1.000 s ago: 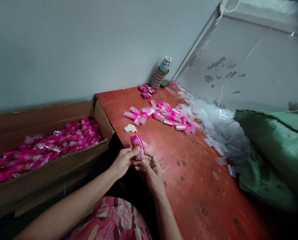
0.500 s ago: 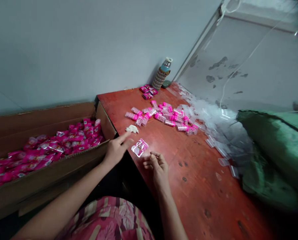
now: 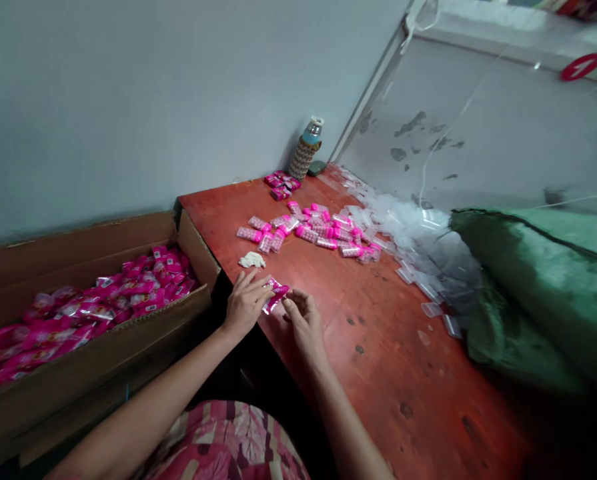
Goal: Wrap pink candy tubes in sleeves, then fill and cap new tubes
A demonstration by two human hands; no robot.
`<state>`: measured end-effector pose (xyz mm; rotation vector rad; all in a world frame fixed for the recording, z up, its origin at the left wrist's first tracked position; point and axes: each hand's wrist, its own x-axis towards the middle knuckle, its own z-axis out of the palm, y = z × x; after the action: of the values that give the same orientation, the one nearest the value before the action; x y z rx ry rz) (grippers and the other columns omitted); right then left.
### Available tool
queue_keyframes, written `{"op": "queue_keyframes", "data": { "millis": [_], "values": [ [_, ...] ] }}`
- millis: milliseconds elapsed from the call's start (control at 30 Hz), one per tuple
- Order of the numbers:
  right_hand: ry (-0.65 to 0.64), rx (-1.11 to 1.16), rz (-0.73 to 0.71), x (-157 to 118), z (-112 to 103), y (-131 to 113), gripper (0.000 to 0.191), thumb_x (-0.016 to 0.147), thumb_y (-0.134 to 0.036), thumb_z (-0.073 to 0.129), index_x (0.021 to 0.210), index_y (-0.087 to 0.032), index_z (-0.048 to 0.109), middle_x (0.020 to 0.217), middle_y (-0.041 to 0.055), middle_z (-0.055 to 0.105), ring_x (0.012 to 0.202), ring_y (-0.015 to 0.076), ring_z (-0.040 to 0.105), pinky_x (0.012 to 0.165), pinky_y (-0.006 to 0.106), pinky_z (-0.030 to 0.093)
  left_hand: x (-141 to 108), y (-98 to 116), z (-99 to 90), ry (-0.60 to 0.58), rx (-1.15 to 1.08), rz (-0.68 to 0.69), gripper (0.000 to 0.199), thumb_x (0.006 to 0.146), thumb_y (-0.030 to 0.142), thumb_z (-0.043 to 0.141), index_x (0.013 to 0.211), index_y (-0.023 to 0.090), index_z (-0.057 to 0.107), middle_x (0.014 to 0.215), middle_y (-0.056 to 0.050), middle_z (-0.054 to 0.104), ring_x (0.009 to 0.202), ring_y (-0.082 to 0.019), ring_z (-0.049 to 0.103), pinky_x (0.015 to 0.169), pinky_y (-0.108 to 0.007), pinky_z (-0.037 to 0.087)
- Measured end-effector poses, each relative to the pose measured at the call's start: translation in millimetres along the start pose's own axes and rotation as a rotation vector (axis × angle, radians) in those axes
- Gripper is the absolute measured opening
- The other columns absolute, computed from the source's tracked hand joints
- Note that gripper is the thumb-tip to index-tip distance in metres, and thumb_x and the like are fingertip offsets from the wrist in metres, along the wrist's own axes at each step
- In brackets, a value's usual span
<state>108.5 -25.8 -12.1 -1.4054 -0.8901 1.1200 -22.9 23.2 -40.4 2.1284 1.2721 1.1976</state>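
A small shiny pink-and-white printed packet (image 3: 275, 298) lies near the left edge of the red tabletop. My left hand (image 3: 245, 305) rests over its left side, fingers stretched forward and touching it. At its right edge, the thumb and fingers of my right hand (image 3: 305, 323) pinch the foil, which looks creased or lifted there. A crumpled white lump (image 3: 252, 260) sits just beyond my left fingertips. Farther back is a loose pile of clear little bottles (image 3: 323, 232) with bright pink caps and small pink balls inside.
An open cardboard box (image 3: 178, 308) full of pink packets (image 3: 138, 287) stands at the left. Pink printed boxes (image 3: 281, 185) and a flask (image 3: 305, 150) in a knitted cover are at the back. Clear plastic sleeves (image 3: 418, 247) and a green sack (image 3: 533, 287) cover the right side.
My left hand has come down onto the packet from its left. My right fingers have closed on its right edge, and the packet now looks bent. The view has swung slightly right.
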Motion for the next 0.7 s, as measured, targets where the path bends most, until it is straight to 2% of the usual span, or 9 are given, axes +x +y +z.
{"op": "queue_keyframes", "data": {
  "millis": [67, 133, 233, 300, 367, 433, 500, 567, 700],
  "values": [
    [0.019, 0.084, 0.008, 7.3, 2.2, -1.1, 0.033, 0.070, -0.032, 0.065, 0.098, -0.021, 0.051, 0.089, 0.0014, 0.062, 0.077, 0.0144, 0.059, 0.064, 0.026, 0.046, -0.5, 9.7, -1.2, 0.004, -0.129, -0.016, 0.023, 0.082, 0.024, 0.050, 0.097, 0.022, 0.067, 0.112, -0.006, 0.063, 0.118, -0.023, 0.046, 0.102, -0.045, 0.029],
    [0.010, 0.158, 0.023, 13.9, 1.5, -4.5, 0.033, 0.069, -0.030, 0.065, 0.096, -0.021, 0.049, 0.080, -0.0012, 0.061, 0.066, 0.0121, 0.057, 0.060, 0.025, 0.046, 1.2, 18.8, -3.9, -0.027, -0.276, -0.101, 0.026, 0.081, 0.026, 0.052, 0.103, 0.021, 0.065, 0.114, -0.007, 0.062, 0.115, -0.023, 0.048, 0.100, -0.040, 0.034],
    [-0.049, 0.169, 0.017, 20.4, -5.1, -12.2, 0.031, 0.069, -0.028, 0.065, 0.095, -0.022, 0.050, 0.073, -0.0030, 0.060, 0.061, 0.0105, 0.055, 0.058, 0.023, 0.044, 6.9, 25.2, -7.8, -0.118, -0.541, -0.399, 0.038, 0.075, 0.034, 0.059, 0.110, 0.019, 0.061, 0.108, -0.009, 0.065, 0.100, -0.024, 0.058, 0.089, -0.036, 0.044],
    [-0.156, 0.123, 0.023, 23.5, -11.4, -17.0, 0.032, 0.068, -0.028, 0.066, 0.095, -0.021, 0.050, 0.071, -0.0033, 0.059, 0.061, 0.0105, 0.055, 0.058, 0.023, 0.043, 10.6, 25.1, -8.2, -0.256, -0.727, -0.584, 0.037, 0.072, 0.040, 0.060, 0.098, 0.014, 0.066, 0.090, -0.008, 0.069, 0.083, -0.023, 0.063, 0.076, -0.034, 0.050],
    [-0.292, 0.036, 0.037, 29.0, -18.4, -20.7, 0.032, 0.067, -0.029, 0.067, 0.093, -0.020, 0.051, 0.070, -0.0032, 0.060, 0.060, 0.0110, 0.055, 0.058, 0.023, 0.043, 12.7, 24.0, -6.9, -0.392, -0.876, -0.706, 0.032, 0.070, 0.042, 0.062, 0.078, 0.011, 0.069, 0.070, -0.006, 0.067, 0.067, -0.019, 0.063, 0.067, -0.032, 0.051],
    [-0.345, -0.167, 0.006, 40.9, -27.4, -24.1, 0.028, 0.068, -0.033, 0.065, 0.090, -0.019, 0.054, 0.068, -0.0026, 0.060, 0.059, 0.0118, 0.055, 0.057, 0.024, 0.043, 13.5, 23.7, -5.3, -0.443, -0.945, -0.799, 0.029, 0.066, 0.039, 0.065, 0.066, 0.010, 0.067, 0.061, -0.004, 0.064, 0.060, -0.016, 0.061, 0.063, -0.029, 0.051],
    [-0.215, -0.474, -0.089, 61.7, -40.7, -28.7, 0.026, 0.072, -0.038, 0.060, 0.088, -0.019, 0.058, 0.069, -0.0008, 0.062, 0.061, 0.0136, 0.057, 0.057, 0.025, 0.044, 14.1, 24.9, -4.9, -0.420, -0.939, -0.869, 0.026, 0.063, 0.036, 0.069, 0.063, 0.010, 0.066, 0.059, -0.004, 0.063, 0.058, -0.014, 0.060, 0.061, -0.026, 0.050],
    [0.034, -0.735, -0.180, 90.9, -59.3, -35.7, 0.029, 0.076, -0.042, 0.052, 0.090, -0.017, 0.060, 0.078, 0.0035, 0.065, 0.070, 0.0172, 0.059, 0.065, 0.029, 0.046, 15.1, 26.6, -6.0, -0.385, -0.916, -0.911, 0.026, 0.062, 0.035, 0.070, 0.061, 0.010, 0.066, 0.057, -0.004, 0.063, 0.056, -0.013, 0.060, 0.058, -0.023, 0.049],
    [0.327, -0.921, -0.218, 157.5, -105.1, -52.4, 0.048, 0.080, -0.043, 0.043, 0.114, -0.011, 0.049, 0.115, 0.0170, 0.054, 0.107, 0.0267, 0.048, 0.090, 0.040, 0.035, 15.2, 25.5, -8.6, -0.321, -0.930, -0.941, 0.026, 0.061, 0.037, 0.070, 0.058, 0.011, 0.066, 0.057, -0.003, 0.063, 0.055, -0.012, 0.058, 0.058, -0.023, 0.048]
  ]
}}
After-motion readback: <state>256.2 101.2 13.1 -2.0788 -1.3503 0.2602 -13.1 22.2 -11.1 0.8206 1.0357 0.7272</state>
